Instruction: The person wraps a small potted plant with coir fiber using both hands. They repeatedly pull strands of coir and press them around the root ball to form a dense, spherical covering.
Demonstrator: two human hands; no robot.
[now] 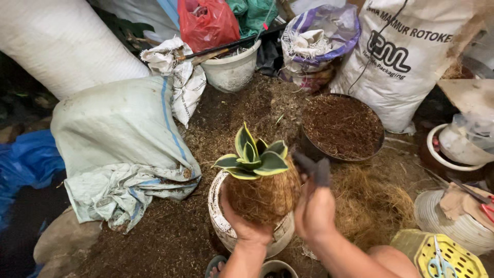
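Note:
My left hand (246, 226) cups from below a ball of brown coconut fibre (263, 194) with a small green-and-yellow plant (253, 156) growing out of its top. The ball sits over the mouth of a worn white pot (221, 219). My right hand (314, 210) is closed on a dark tool (313, 167), possibly scissors or pliers, held against the right side of the fibre ball.
A dark basin of brown soil mix (342, 126) lies behind right. Loose fibre (370, 206) is piled at right. Sacks (121, 134) lie left, a white bucket (231, 67) behind, a large printed sack (406, 56) far right. A yellow basket holding scissors (437, 257) sits bottom right.

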